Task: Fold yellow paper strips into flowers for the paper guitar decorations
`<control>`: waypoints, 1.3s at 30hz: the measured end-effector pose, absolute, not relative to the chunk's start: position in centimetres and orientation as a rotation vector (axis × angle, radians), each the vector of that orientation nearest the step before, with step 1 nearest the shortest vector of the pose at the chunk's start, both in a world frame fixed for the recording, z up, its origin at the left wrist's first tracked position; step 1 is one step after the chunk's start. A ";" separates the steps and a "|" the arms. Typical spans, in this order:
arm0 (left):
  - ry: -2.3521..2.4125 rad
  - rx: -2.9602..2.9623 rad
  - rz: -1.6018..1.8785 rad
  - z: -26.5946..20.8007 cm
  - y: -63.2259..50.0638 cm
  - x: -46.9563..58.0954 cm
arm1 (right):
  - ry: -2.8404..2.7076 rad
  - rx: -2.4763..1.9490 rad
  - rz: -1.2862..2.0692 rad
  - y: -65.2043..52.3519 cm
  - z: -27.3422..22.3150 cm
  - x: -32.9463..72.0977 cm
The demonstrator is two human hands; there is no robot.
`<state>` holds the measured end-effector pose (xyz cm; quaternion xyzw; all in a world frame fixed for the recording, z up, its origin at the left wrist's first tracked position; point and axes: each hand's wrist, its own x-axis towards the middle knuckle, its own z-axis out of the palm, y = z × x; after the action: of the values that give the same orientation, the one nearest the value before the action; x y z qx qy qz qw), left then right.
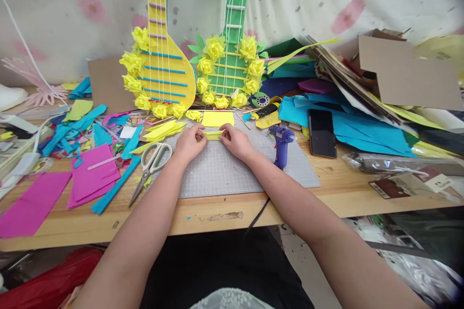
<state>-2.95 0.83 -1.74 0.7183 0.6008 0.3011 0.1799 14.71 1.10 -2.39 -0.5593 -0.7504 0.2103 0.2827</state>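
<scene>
A narrow yellow paper strip is stretched level between my two hands, over the grey cutting mat. My left hand pinches its left end, and my right hand has the right end between thumb and fingers. Just behind the strip lies a flat yellow paper piece. Scissors with pale handles rest left of my left hand. To the right of my right hand, a blue hot glue gun stands on the mat.
Behind stand a yellow paper guitar and a green one, both trimmed with yellow paper flowers. Magenta sheets and paper scraps cover the left. On the right are a phone, blue crepe paper and piled cardboard.
</scene>
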 end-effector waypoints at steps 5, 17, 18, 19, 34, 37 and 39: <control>1.790 1.957 0.878 -1.8 0.8 -2.3 | -1.978 -1.548 0.514 1.0 -2.5 14.2; 1.966 2.020 0.755 -1.3 0.4 -1.3 | -2.025 -1.657 0.368 0.8 -2.4 13.5; 1.976 2.036 0.749 -1.3 0.4 -1.2 | -2.036 -1.662 0.345 0.8 -2.4 13.5; 1.984 2.048 0.747 -1.3 0.4 -1.2 | -2.048 -1.663 0.325 0.8 -2.4 13.4; 1.974 2.154 0.687 -1.3 0.5 -1.1 | -2.127 -1.643 0.227 0.5 -2.4 13.3; 1.977 2.154 0.654 -1.0 0.3 -0.9 | -2.129 -1.653 0.237 0.4 -2.3 13.3; 1.975 2.174 0.622 -0.9 0.2 -0.9 | -2.133 -1.659 0.240 0.5 -2.4 13.3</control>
<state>-0.87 0.24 -0.89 0.7223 0.6563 0.2066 0.0696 13.26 0.45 -2.36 -0.5977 -0.7681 0.0864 0.2128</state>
